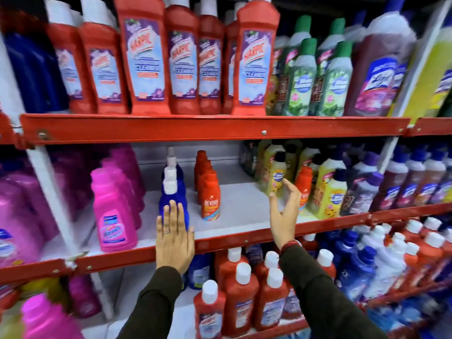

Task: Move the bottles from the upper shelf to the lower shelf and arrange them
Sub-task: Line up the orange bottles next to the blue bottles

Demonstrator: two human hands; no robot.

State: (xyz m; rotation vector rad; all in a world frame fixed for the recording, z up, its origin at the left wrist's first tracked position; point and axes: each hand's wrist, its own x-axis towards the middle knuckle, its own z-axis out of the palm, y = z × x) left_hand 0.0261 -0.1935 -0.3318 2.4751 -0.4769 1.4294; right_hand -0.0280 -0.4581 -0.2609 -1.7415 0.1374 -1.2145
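Upper shelf (215, 129): red bottles (144, 57) crowd its front edge, unmoved. Lower shelf (244, 211): bare middle, blue bottle (172, 189) at front edge. Left hand (175, 237): fingers flat, open against it; a shove risks toppling. Right hand (285, 212): fingers spread, empty, near yellow bottle (277, 177); may knock neighbours.

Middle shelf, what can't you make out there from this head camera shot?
- Blue bottle: label hidden by the left hand.
- Yellow bottle: contact unclear behind the right hand; fingers curled, motion blur.
- Pink bottles: cut off at left edge.
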